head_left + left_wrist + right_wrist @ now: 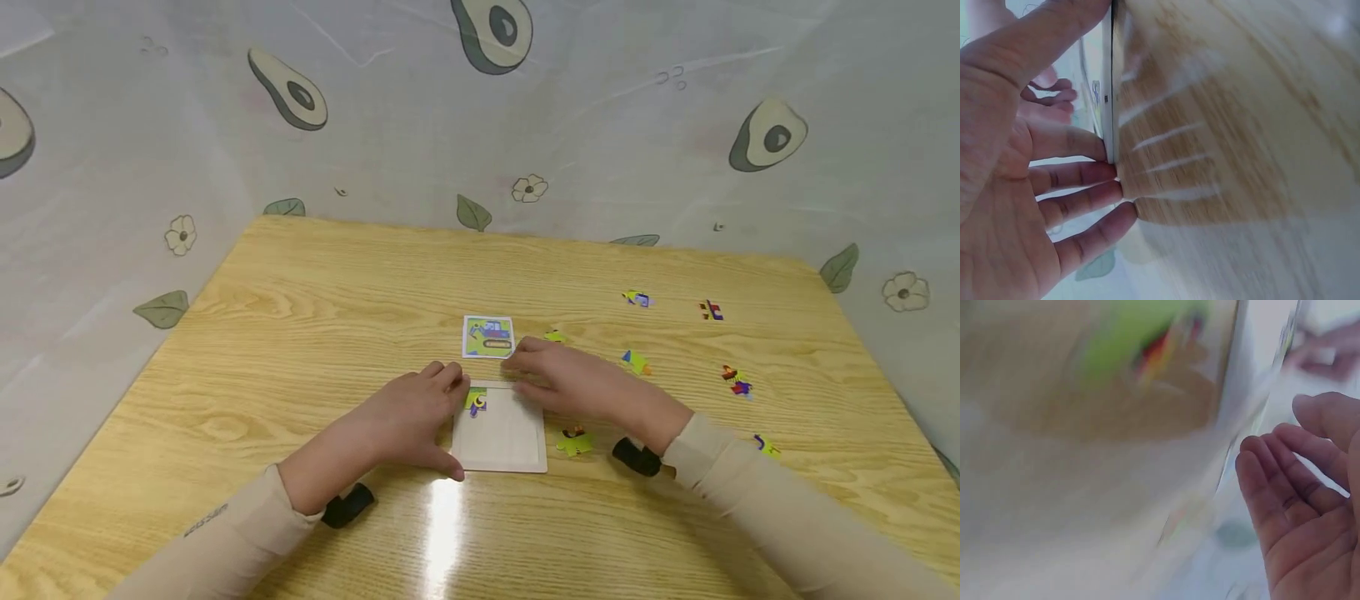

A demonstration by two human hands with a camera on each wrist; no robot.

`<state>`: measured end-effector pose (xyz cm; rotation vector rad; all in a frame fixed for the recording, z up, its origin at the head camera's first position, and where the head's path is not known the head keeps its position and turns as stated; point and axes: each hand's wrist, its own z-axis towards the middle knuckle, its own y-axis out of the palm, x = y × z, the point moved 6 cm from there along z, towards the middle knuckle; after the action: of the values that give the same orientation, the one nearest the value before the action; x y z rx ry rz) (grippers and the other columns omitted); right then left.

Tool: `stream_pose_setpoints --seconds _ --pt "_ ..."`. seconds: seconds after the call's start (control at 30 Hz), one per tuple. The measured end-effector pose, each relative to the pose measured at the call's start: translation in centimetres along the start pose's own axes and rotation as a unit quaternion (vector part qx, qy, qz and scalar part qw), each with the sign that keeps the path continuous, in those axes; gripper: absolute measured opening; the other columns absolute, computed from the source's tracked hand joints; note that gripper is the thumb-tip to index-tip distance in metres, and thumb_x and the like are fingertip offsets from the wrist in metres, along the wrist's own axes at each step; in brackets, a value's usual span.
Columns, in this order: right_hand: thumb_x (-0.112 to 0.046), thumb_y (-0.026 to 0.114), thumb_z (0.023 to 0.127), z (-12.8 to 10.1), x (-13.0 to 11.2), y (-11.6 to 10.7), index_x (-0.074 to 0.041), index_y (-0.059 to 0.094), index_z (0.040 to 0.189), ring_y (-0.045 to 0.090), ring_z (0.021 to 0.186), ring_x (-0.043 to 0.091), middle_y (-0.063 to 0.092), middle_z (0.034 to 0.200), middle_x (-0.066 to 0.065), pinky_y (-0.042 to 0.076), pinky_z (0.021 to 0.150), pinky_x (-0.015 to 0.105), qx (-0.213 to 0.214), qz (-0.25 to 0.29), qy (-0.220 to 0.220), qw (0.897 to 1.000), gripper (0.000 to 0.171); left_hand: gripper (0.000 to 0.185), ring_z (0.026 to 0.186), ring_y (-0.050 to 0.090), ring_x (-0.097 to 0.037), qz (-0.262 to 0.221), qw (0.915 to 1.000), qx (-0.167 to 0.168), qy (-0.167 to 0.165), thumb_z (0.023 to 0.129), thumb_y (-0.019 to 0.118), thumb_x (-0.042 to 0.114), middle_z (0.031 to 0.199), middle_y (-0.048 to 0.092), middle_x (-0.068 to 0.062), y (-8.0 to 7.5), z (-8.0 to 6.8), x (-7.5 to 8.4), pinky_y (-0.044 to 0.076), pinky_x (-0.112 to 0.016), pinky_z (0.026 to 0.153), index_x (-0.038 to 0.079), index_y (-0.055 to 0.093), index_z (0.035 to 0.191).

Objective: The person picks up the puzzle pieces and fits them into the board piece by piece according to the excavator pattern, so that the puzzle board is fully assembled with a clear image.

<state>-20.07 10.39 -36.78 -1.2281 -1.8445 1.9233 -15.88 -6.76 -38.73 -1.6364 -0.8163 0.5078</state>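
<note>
Head view: my left hand (408, 417) lies flat, fingers straight, touching the left edge of the puzzle tray (501, 442); my right hand (573, 382), fingers relaxed, rests at the tray's far right corner; picture card (488, 337) just beyond my fingertips; loose pieces scattered right of my right hand.

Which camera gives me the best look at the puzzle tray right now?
The head view: the whole puzzle tray shows on the table, one piece fitted. The left wrist view shows only its edge, beside the left hand; the right wrist view is too blurred.
</note>
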Motion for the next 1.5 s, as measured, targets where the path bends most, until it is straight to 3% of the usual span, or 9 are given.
stream_pose_setpoints --seconds 0.17,0.3,0.43,0.57,0.83,1.2,1.5 --pt "-0.016 0.064 0.104 -1.8 4.8 -3.2 -0.001 0.07 0.129 0.069 0.107 0.028 0.071 0.12 0.014 0.058 0.093 0.048 0.064 -0.02 0.048 0.997 0.03 0.116 0.124 0.054 -0.026 0.001 1.0 0.004 0.005 0.072 0.081 0.077 0.143 0.053 -0.01 0.0 0.2 0.1 0.055 -0.041 0.098 0.0 0.048 0.153" --pt "-0.014 0.063 0.104 -3.5 9.5 -5.6 0.002 0.068 0.128 0.067 0.112 0.036 0.069 0.121 0.019 0.056 0.095 0.055 0.097 -0.041 0.112 0.988 0.029 0.116 0.124 0.053 -0.025 0.002 1.0 0.002 0.003 0.072 0.081 0.076 0.144 0.052 -0.01 0.0 0.2 0.1 0.055 -0.04 0.097 0.001 0.047 0.154" --pt "-0.013 0.06 0.106 -5.1 14.0 -7.2 0.008 0.062 0.133 0.062 0.117 0.045 0.064 0.127 0.028 0.052 0.097 0.061 0.103 -0.029 0.177 0.978 0.034 0.117 0.125 0.053 -0.025 0.001 1.0 0.002 0.003 0.072 0.08 0.076 0.145 0.052 -0.009 -0.1 0.2 0.2 0.055 -0.04 0.097 0.001 0.047 0.155" --pt "-0.013 0.058 0.107 -5.6 16.6 -7.4 0.01 0.056 0.138 0.057 0.125 0.051 0.059 0.135 0.034 0.049 0.101 0.065 0.082 -0.016 0.211 0.974 0.039 0.118 0.127 0.052 -0.025 -0.005 1.0 -0.006 -0.004 0.072 0.082 0.075 0.147 0.051 -0.009 0.0 0.2 0.0 0.054 -0.04 0.099 0.001 0.046 0.156" --pt "-0.013 0.056 0.107 -5.4 18.8 -6.8 0.009 0.052 0.145 0.051 0.132 0.055 0.053 0.145 0.036 0.046 0.106 0.067 0.065 -0.007 0.236 0.97 0.043 0.117 0.124 0.052 -0.025 -0.011 0.9998 -0.011 -0.007 0.071 0.082 0.074 0.145 0.051 -0.009 0.0 -0.1 -0.3 0.053 -0.041 0.1 0.001 0.046 0.155" --pt "-0.01 0.056 0.106 -4.8 19.5 -6.4 0.011 0.058 0.139 0.064 0.115 0.048 0.062 0.13 0.034 0.052 0.097 0.062 0.075 -0.034 0.235 0.969 0.039 0.118 0.126 0.052 -0.025 -0.014 0.9998 -0.012 -0.009 0.071 0.082 0.075 0.146 0.051 -0.008 0.2 -0.2 -0.5 0.053 -0.041 0.101 0.002 0.045 0.156" --pt "-0.01 0.06 0.104 -4.7 19.4 -6.2 0.015 0.061 0.132 0.066 0.104 0.04 0.064 0.119 0.031 0.055 0.092 0.057 0.084 -0.051 0.216 0.972 0.037 0.118 0.125 0.052 -0.024 -0.013 0.9999 -0.002 -0.003 0.072 0.081 0.076 0.145 0.051 -0.008 0.2 -0.3 -0.6 0.053 -0.04 0.1 0.002 0.045 0.156"
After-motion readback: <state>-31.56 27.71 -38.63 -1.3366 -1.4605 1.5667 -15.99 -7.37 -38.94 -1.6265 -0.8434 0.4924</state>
